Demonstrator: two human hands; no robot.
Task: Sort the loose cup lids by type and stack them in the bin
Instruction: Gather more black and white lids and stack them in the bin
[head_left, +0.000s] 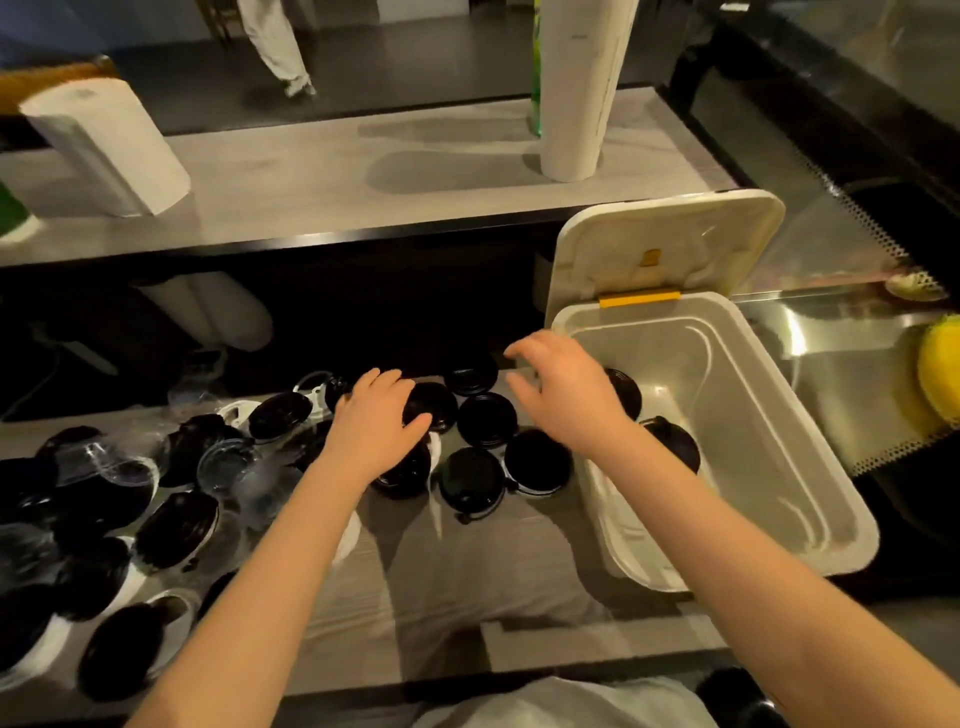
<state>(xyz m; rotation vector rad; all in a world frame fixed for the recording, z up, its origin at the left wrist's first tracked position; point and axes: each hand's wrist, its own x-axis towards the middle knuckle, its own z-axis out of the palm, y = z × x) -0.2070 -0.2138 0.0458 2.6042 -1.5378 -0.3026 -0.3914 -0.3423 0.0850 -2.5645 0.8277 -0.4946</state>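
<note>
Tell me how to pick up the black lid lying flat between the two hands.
Come straight down from above and pinch the black lid by its rim, thumb opposite fingers. It lies flat on the counter with other lids close around, so sliding in sideways looks crowded.

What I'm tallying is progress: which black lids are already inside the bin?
The far black lid and near black lid, both against the bin's left wall beside the right hand. All other lids lie out on the counter.
</note>
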